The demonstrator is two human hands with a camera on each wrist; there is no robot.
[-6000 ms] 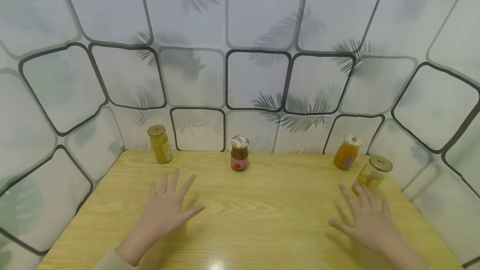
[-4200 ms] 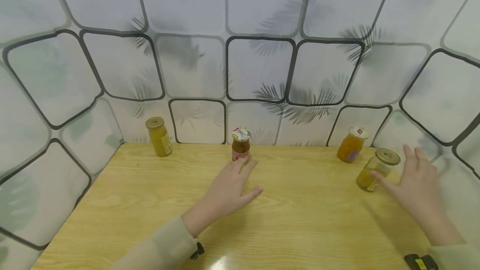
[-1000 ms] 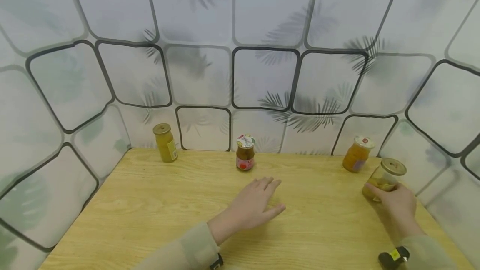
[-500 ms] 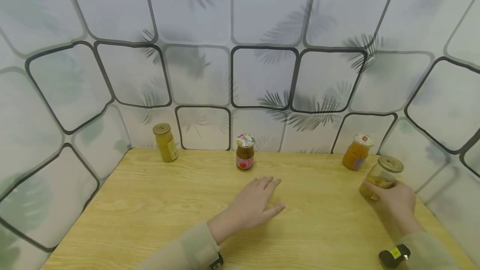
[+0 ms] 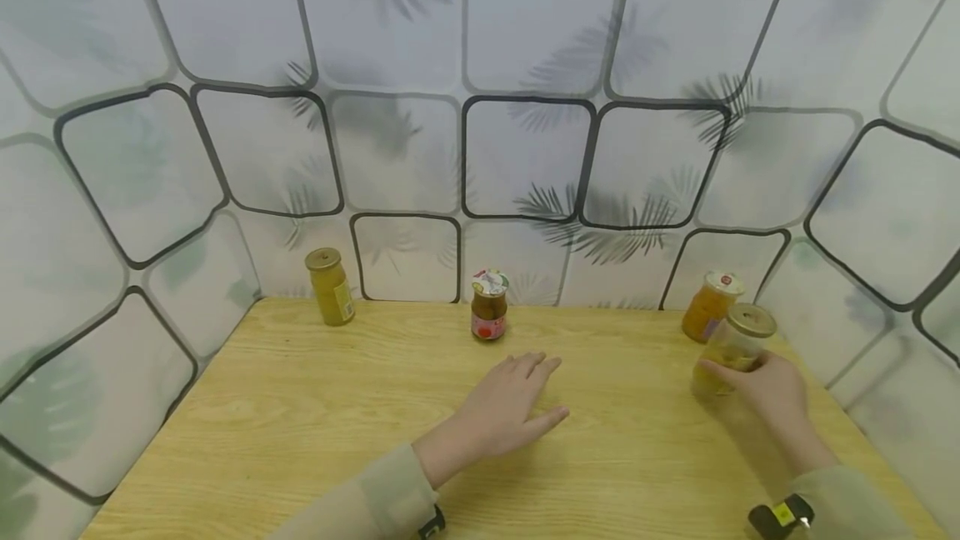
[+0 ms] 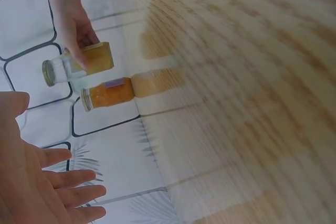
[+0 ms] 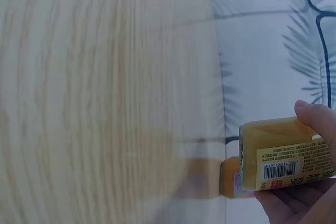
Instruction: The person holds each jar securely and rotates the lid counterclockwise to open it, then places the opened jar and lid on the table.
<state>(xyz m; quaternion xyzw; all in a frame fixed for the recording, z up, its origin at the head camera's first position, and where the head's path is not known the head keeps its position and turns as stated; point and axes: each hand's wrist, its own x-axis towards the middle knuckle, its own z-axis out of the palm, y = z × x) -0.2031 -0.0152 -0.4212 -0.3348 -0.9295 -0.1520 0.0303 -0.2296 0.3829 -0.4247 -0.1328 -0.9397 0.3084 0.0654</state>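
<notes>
In the head view my right hand [image 5: 776, 394] grips a glass jar [image 5: 738, 340] with a gold lid and yellow contents, thumb on its near side. In the left wrist view this jar [image 6: 97, 59] hangs slightly above the table. Its yellow barcode label [image 7: 299, 163] shows in the right wrist view. Close behind it stands an orange jar [image 5: 705, 311] with a white lid, partly covered. My left hand [image 5: 498, 407] is held over the middle of the table, fingers extended, holding nothing. Nearest to it is a small brown jar [image 5: 489, 307] with a patterned lid and pink label.
A yellow jar [image 5: 330, 288] with a gold lid stands at the back left of the wooden table [image 5: 315, 407]. Patterned walls [image 5: 405, 157] enclose the table at the back and both sides. Black bands [image 5: 782, 515] sit at the wrists.
My right hand has moved left with the gripped jar, which now overlaps the orange jar in the head view. Earlier my left hand reached to the brown jar, then drew back; it stays still lately.
</notes>
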